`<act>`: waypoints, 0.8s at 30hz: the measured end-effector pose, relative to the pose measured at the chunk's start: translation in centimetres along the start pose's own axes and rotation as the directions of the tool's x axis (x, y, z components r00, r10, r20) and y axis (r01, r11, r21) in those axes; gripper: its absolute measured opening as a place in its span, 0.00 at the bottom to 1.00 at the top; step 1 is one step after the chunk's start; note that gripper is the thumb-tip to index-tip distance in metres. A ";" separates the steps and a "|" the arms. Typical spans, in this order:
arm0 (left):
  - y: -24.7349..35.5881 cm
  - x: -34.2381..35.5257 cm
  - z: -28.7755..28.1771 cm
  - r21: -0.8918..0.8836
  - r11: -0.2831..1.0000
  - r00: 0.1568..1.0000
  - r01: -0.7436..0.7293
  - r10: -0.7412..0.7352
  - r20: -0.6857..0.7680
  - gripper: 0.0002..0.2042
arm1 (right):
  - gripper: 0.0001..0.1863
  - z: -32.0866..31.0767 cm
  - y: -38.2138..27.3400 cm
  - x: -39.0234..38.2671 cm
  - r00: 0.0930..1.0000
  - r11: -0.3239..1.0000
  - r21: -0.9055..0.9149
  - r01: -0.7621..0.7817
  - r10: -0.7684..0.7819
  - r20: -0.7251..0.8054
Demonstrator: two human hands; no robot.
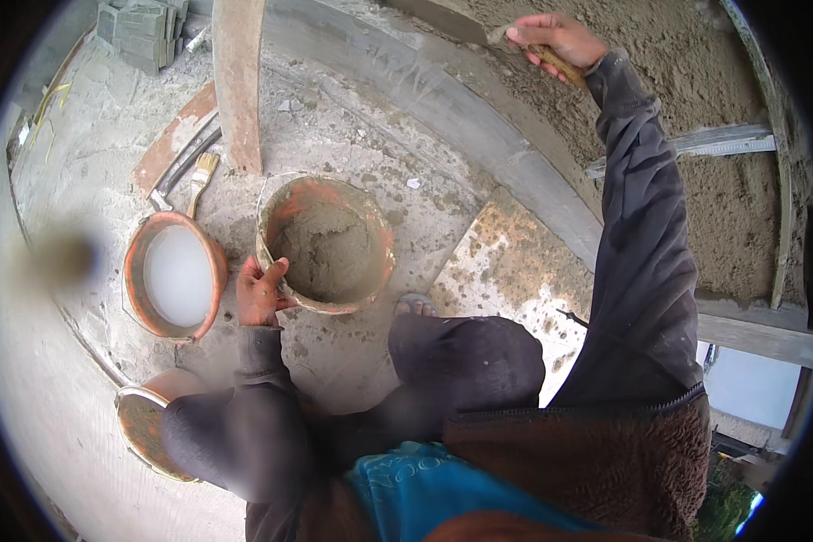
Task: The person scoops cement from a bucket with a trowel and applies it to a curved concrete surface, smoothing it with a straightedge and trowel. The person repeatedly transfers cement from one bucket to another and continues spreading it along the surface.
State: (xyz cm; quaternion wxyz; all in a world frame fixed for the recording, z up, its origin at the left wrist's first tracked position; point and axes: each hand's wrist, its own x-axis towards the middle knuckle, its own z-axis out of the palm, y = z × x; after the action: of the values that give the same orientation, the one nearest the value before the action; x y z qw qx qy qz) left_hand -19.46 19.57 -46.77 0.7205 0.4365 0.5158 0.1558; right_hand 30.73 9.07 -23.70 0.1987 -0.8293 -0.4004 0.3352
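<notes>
Mortar-covered surface [696, 72]: upper right, rough and grey-brown, framed by pale strips; the right hand is at its left part.
Mortar bucket [382, 237]: on the floor in front of the person, left of and nearer the body than the right hand, with a grey board [443, 90] running aslant between the two; the left hand is by far the nearer, right at its rim. Round and reddish-orange, its wall is crusted with grey.
Mortar [330, 253]: inside that bucket, grey and thick-looking, its top uneven and broken by a ragged hollow.
Liquid bucket [219, 271]: smaller, just left of the mortar bucket, holding a cloudy white liquid.
Right grip [560, 41]: closed around the tool, arm stretched far out, well apart from both buckets.
Left grip [262, 291]: clasping the mortar bucket's near-left rim.
Tool [565, 69]: wooden handle, long axis slanting from upper left to lower right; its working end is too unclear to identify.
Brush [202, 181]: pale bristles, handle end meeting the liquid bucket's rim, untouched by either hand.
</notes>
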 end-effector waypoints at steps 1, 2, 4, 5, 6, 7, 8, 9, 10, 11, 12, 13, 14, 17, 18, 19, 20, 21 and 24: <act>-0.7 -0.1 0.3 0.004 1.000 0.999 0.021 -0.021 0.031 0.08 | 0.18 -1.3 -1.6 -1.5 0.986 1.000 0.024 -0.006 0.010 -0.166; -0.5 0.2 0.3 0.011 1.000 1.000 0.006 -0.007 0.029 0.08 | 0.15 -3.1 -3.7 -1.6 0.944 0.998 0.055 0.042 -0.021 -0.330; -0.8 0.7 -0.1 0.043 0.999 1.000 -0.002 0.002 -0.015 0.08 | 0.15 -3.8 -7.6 -4.6 0.890 0.983 0.010 0.181 -0.159 -0.428; -0.6 0.6 -0.2 0.033 0.999 1.000 -0.006 0.007 -0.018 0.08 | 0.16 -3.4 -8.2 -6.0 0.858 0.974 -0.002 0.227 -0.201 -0.473; -0.3 0.5 -0.1 0.022 1.000 1.000 -0.011 0.011 -0.020 0.08 | 0.18 -2.7 -7.6 -5.1 0.807 0.942 -0.218 0.257 -0.333 -0.488; -0.1 0.5 0.5 0.008 1.000 1.000 -0.016 0.016 0.000 0.09 | 0.21 -1.6 -5.9 -4.5 0.750 0.866 -0.435 0.248 -0.456 -0.479; 0.0 0.1 0.2 0.005 1.000 1.000 -0.011 0.011 -0.018 0.09 | 0.24 0.2 -4.0 -2.6 0.692 0.750 -0.611 0.256 -0.583 -0.426; 0.1 0.0 0.0 -0.003 1.000 1.000 -0.006 0.006 -0.026 0.09 | 0.26 2.3 -3.4 -1.1 0.794 0.791 -0.587 0.172 -0.464 -0.393; 0.2 0.2 0.0 -0.014 1.000 1.000 -0.006 0.006 -0.016 0.09 | 0.28 4.6 -3.3 0.2 0.872 0.815 -0.576 0.068 -0.329 -0.363; 0.4 0.5 0.1 -0.014 1.000 1.000 -0.017 0.017 0.001 0.09 | 0.27 7.0 -2.3 1.8 0.851 0.791 -0.611 0.005 -0.324 -0.413; 0.3 0.7 0.5 -0.011 1.000 0.999 -0.020 0.021 0.026 0.08 | 0.27 9.0 -1.1 3.3 0.830 0.765 -0.640 -0.070 -0.311 -0.463; 0.2 0.8 0.6 -0.005 1.000 0.999 -0.020 0.020 0.040 0.08 | 0.26 10.7 -0.6 4.8 0.827 0.778 -0.618 -0.114 -0.271 -0.492; 0.1 0.8 0.5 -0.012 1.000 0.999 -0.014 0.015 0.042 0.08 | 0.26 12.0 -0.7 6.0 0.824 0.788 -0.597 -0.151 -0.233 -0.516; -0.1 0.9 0.2 -0.019 1.000 0.999 -0.004 0.005 0.038 0.08 | 0.27 13.9 -1.8 8.1 0.853 0.725 -0.623 -0.295 -0.094 -0.514; -0.2 0.9 0.1 -0.007 1.000 0.999 -0.002 0.002 0.034 0.08 | 0.28 13.9 -1.8 8.4 0.844 0.739 -0.604 -0.298 -0.091 -0.528; -0.2 0.9 0.0 0.001 1.000 1.000 0.000 0.000 0.027 0.08 | 0.28 13.9 -1.9 8.5 0.836 0.752 -0.588 -0.298 -0.092 -0.541; -0.1 0.8 -0.1 -0.008 1.000 0.999 -0.005 0.005 0.033 0.08 | 0.28 13.7 -1.9 8.5 0.827 0.765 -0.571 -0.298 -0.092 -0.555; 0.1 0.7 -0.1 -0.017 1.000 0.999 -0.010 0.011 0.039 0.08 | 0.28 13.3 -2.0 8.4 0.782 0.788 -0.545 -0.286 -0.136 -0.608; 0.2 0.6 0.1 -0.034 0.999 0.998 -0.020 0.021 0.053 0.09 | 0.28 11.4 -3.4 6.5 0.651 0.818 -0.514 -0.257 -0.247 -0.718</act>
State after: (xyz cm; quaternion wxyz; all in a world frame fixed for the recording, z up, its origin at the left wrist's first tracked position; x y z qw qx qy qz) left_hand -19.07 20.08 -46.95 0.7396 0.4335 0.4893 0.1603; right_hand 23.79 17.01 -32.18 0.0864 -0.9120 -0.3586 -0.1793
